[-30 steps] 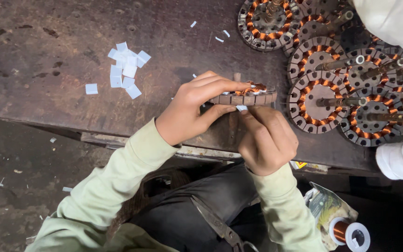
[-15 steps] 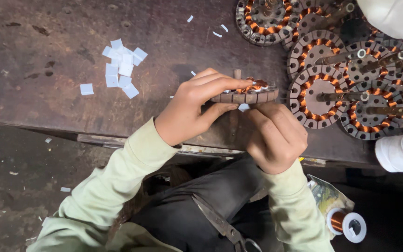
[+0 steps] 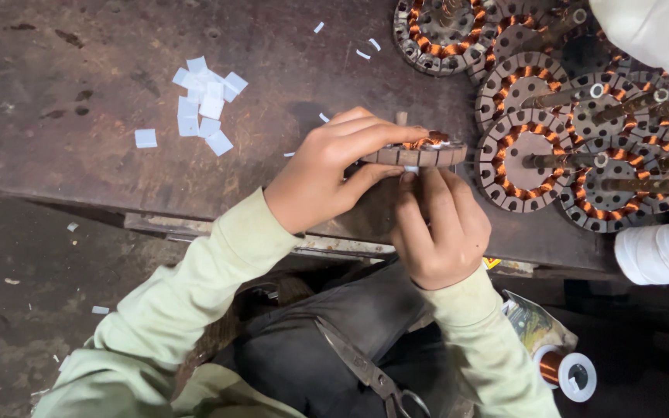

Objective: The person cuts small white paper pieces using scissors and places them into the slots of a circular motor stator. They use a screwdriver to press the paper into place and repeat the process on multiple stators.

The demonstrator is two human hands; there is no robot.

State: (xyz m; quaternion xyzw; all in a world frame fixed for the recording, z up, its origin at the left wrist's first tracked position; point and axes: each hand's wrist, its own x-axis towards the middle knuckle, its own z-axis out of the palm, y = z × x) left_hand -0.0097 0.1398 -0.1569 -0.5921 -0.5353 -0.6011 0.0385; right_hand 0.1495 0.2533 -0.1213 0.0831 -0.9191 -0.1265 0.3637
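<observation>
1. Here, I see the left hand (image 3: pixel 327 174) gripping a round motor stator (image 3: pixel 420 153) edge-on over the dark metal workbench (image 3: pixel 79 62): its fingers curl across the top of the ring and its thumb presses from beneath

2. The right hand (image 3: pixel 439 232) comes up from below, near the bench's front edge; its fingertips are pressed together against the underside of the stator, pinching a small white slip (image 3: pixel 410 168) at the rim. I cannot tell how far the slip sits in its slot

3. The stator is held just above the bench, left of a crowded pile of wound stators (image 3: pixel 567 124) with copper coils, which fills the far right corner

4. I judge the step in hand to be fitting a slip into one slot of the held ring, mid-insertion

5. The next move, as I judge it, calls for a steady hold from the left hand and a straight, light push by the right fingertips, since the slip looks thin and would buckle if skewed

6. A heap of loose white paper slips (image 3: pixel 204 97) lies on the bench, far left of the hands and well apart from them

7. Scissors (image 3: pixel 369 371) rest on the lap, near; a copper wire spool (image 3: pixel 567 371) sits near right, and a white thread roll (image 3: pixel 660 254) lies at the right edge
</observation>
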